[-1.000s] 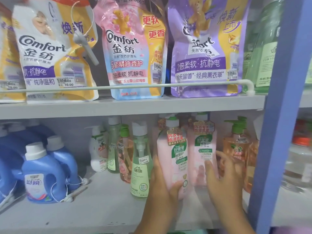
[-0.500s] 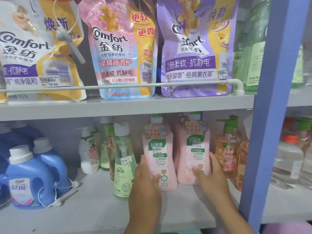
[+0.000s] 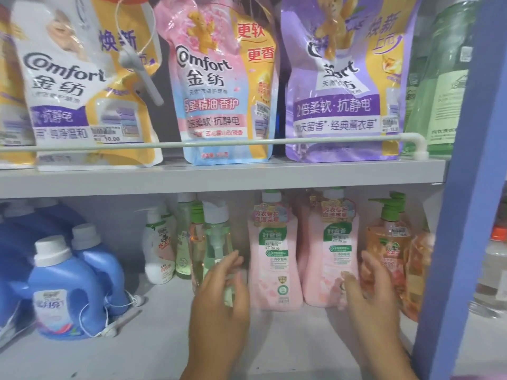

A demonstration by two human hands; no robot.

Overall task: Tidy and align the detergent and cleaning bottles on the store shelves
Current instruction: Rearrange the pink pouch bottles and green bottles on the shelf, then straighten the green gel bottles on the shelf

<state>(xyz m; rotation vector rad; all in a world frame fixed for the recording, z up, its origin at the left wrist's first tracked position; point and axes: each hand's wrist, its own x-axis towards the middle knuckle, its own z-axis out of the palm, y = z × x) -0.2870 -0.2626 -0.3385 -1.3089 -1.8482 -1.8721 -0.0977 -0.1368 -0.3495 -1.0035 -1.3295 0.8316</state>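
Observation:
Two pink detergent bottles stand side by side on the lower shelf, the left pink bottle and the right pink bottle. Just left of them is a clear green pump bottle. My left hand is off the pink bottle, its fingers spread over the lower part of the green pump bottle. My right hand has its fingers apart, with the fingertips against the lower right side of the right pink bottle. An orange pump bottle is beside that hand.
Blue detergent jugs with tag strings fill the lower left. A white bottle and more clear bottles stand behind the green one. Comfort refill pouches sit behind a rail on the upper shelf. A blue upright post bounds the right side.
My left hand let go of the left pink bottle and moved left onto the green pump bottle. My right hand slid off the right pink bottle's side. Both pink bottles now stand level.

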